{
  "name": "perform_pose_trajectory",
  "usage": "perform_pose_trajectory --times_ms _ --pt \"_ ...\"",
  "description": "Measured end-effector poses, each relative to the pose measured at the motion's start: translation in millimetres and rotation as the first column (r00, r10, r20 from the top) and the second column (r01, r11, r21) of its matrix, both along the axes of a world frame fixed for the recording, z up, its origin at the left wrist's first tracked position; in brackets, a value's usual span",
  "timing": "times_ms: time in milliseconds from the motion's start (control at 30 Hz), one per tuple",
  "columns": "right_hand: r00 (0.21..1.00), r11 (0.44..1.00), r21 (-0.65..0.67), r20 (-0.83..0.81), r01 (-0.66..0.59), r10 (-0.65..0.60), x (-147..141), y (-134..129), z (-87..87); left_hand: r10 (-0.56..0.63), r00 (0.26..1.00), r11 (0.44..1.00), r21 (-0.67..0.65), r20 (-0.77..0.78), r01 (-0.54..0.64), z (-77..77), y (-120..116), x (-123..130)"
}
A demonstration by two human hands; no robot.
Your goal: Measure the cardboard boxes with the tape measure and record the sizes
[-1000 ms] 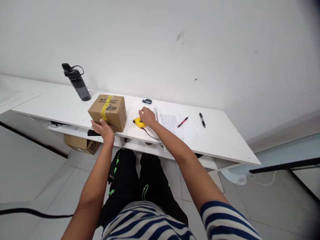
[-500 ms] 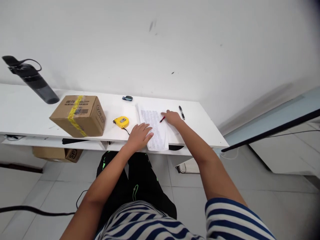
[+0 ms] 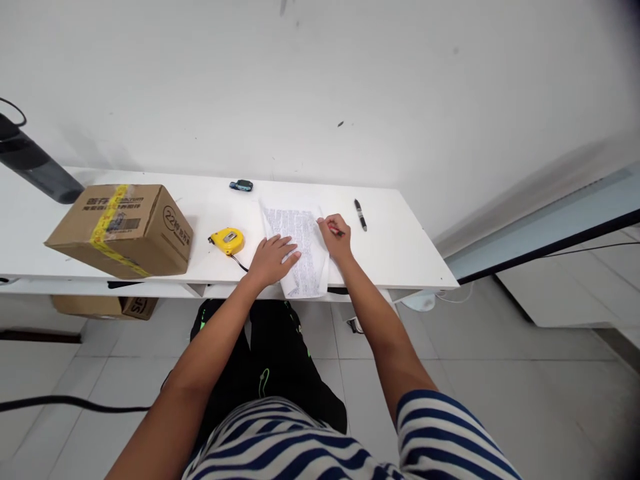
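So I'm standing in the room, and this person has both hands over at a narrow white desk (image 3: 395, 260) up against the wall. The left hand (image 3: 273, 261) is palm down on the left side of a handwritten sheet of paper (image 3: 306, 257), fingers loose and a bit spread, not gripping anything. The paper lies on the desk between the two hands, and its near end reaches the front edge.

The right hand (image 3: 336, 235) is at the paper's upper right edge, fingers curled tight around a red pen (image 3: 336, 230). The hand covers a lot of it, so I honestly can't tell if the tip is touching the page.

Other stuff on the desk: a yellow tape measure (image 3: 229, 241) just left of the left hand, with its dark strap trailing toward the front edge. Left of that there's a big cardboard box (image 3: 125, 227) with yellow tape over the top, and a dark bottle (image 3: 37, 160) behind it, partly cut off at the side of the view. A small dark gadget (image 3: 241, 185) sits near the wall, too small to say what it is, and a black pen (image 3: 360, 215) lies off to the right of the paper. There's also a second carton (image 3: 103, 307) down below the desk, on the left side
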State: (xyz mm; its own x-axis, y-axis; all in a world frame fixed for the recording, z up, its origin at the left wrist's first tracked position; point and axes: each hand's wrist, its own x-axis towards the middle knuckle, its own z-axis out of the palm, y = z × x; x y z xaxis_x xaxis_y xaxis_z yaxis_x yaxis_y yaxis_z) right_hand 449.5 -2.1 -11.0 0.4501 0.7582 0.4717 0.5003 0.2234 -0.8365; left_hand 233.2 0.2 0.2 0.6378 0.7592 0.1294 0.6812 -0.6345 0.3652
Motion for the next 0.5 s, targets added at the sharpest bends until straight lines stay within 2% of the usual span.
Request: perform_pose_trajectory --times_ms 100,200,367,500 --pt "0.982 0.994 -0.074 -0.175 -0.084 0.070 1.3 5.4 -6.0 0.003 1.000 1.000 0.000 0.001 -0.003 -0.1 0.4 0.7" --pt "0.954 0.972 -0.142 -0.263 -0.188 0.146 5.7 10.2 -7.2 0.002 1.000 1.000 -0.003 0.005 -0.002 0.0 0.4 0.7" --pt "0.978 0.974 -0.202 -0.201 -0.106 0.064 5.1 9.8 -6.5 -0.003 1.000 1.000 -0.002 0.020 0.003 -1.4 0.2 0.5" --pt "0.978 0.969 -0.216 -0.195 -0.120 0.078 1.2 8.3 -3.7 -0.008 1.000 1.000 0.000 0.027 0.008 -2.5 0.1 0.3"
